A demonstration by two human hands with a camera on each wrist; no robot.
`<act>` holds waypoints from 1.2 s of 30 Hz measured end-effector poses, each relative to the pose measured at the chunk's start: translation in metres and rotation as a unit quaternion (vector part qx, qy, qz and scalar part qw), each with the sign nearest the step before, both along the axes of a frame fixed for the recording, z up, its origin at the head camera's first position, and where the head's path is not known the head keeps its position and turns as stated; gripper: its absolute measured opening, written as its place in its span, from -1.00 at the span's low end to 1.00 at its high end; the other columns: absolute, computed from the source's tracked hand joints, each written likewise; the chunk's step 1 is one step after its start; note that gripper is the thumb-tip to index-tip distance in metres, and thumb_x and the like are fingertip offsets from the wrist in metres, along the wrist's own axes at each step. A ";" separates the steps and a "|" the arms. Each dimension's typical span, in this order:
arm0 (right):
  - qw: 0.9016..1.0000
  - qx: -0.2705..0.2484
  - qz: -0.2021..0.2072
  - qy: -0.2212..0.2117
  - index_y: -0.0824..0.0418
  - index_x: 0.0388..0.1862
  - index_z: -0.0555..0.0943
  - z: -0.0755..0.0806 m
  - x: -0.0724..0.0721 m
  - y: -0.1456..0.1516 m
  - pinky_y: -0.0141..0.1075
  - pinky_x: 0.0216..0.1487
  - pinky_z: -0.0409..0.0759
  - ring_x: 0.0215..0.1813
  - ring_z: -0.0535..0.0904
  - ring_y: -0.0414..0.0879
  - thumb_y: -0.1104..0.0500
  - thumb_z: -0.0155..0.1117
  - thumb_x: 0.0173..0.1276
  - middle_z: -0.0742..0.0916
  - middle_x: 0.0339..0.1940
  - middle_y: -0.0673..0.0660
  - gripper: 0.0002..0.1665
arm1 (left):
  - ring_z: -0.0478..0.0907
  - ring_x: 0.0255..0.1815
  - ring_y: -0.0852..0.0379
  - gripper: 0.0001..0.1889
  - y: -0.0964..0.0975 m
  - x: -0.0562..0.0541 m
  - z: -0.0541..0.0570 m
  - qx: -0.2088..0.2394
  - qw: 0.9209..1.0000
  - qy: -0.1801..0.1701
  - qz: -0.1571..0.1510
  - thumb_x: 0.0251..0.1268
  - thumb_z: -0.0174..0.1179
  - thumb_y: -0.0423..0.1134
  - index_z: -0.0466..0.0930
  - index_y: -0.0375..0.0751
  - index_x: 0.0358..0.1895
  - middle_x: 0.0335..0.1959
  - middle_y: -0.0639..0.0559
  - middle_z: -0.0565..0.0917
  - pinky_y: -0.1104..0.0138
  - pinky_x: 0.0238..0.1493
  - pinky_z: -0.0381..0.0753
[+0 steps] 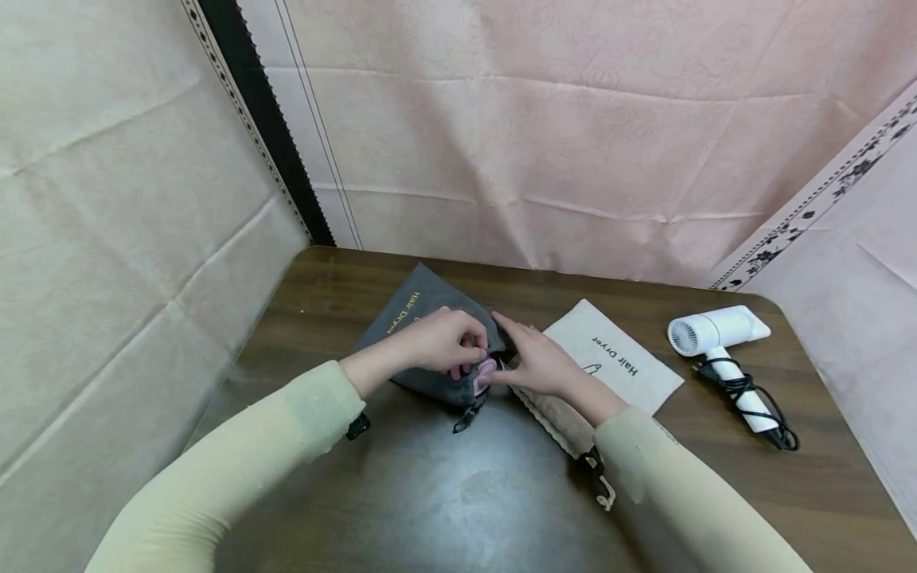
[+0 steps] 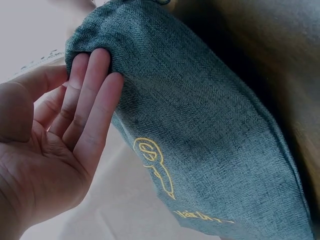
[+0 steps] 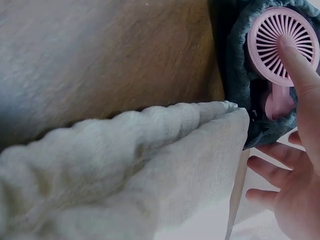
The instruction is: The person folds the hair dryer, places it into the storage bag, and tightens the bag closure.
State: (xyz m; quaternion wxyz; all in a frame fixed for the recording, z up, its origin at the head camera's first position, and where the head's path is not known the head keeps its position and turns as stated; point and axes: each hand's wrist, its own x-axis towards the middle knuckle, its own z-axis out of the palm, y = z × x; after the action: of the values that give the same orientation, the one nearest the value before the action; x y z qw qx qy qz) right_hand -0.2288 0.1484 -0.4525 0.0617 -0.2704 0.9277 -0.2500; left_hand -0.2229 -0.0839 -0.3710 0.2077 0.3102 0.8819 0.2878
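Note:
A dark grey drawstring bag (image 1: 423, 318) with gold "Hair Dryer" lettering lies at the table's middle. A pink hair dryer (image 3: 283, 45) is inside it, its round grille showing at the gathered mouth. At that mouth my left hand (image 1: 447, 338) has bent fingers and grips the bag's rim; in the left wrist view its fingertips (image 2: 100, 56) meet the dark cloth. My right hand (image 1: 540, 362) presses its thumb on the pink grille, while its other fingers spread nearly straight beside the bag. The left thumb's contact is partly hidden.
Right of the dark bag, a cream drawstring bag (image 1: 623, 358) with "Hair Dryer" print lies partly under my right arm. Farther right rests a white hair dryer (image 1: 716, 330) with its black cord (image 1: 748, 390) wound around the handle. Cloth hangings (image 1: 573, 143) surround the wooden table (image 1: 444, 493).

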 end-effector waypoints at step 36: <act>0.998 -0.014 0.013 0.054 0.21 0.43 0.55 -0.010 -0.021 0.017 0.14 0.20 0.66 0.22 0.69 0.15 0.07 0.33 0.56 0.70 0.26 0.24 -0.46 | 0.62 -0.37 0.13 -0.66 -0.005 0.039 -0.044 -0.095 0.938 0.329 0.048 0.36 0.45 0.14 0.69 0.00 -0.06 -0.22 0.10 0.61 0.25 -0.52 0.60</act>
State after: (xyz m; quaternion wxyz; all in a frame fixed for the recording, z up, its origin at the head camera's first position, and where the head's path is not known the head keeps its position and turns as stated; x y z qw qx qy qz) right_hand -0.2501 0.1657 -0.4624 0.0108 -0.2963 0.9226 -0.2468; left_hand -0.1842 -0.0889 -0.4152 -0.0799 0.3239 0.9380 0.0941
